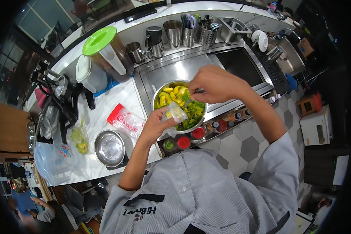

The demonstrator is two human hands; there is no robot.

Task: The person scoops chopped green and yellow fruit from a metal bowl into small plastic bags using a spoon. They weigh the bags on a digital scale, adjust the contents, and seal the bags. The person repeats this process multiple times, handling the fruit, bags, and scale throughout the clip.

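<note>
A metal bowl [154, 101] heaped with cut yellow and green fruit [175, 95], which looks like avocado, stands at the counter's edge. My left hand [156, 124] grips a small clear plastic bag [177, 112] over the bowl's near left side. Yellow pieces show through the plastic. Above the right side of the bowl, my right hand [218, 84] pinches the handle of a metal utensil [190, 101], probably a spoon; its lower end is hidden. Left of my left hand lies a red and clear plastic packet [127, 121]. A shallow steel bowl [109, 147] sits on a dark kitchen scale [117, 166].
A filled clear bag [80, 139] and a translucent plastic jug [58, 159] are at the left. A green-lidded pitcher [105, 54] stands at the back. Steel cups [172, 33] line the rear ledge. Bottles [222, 125] fill the front rack. A person [32, 204] is at lower left.
</note>
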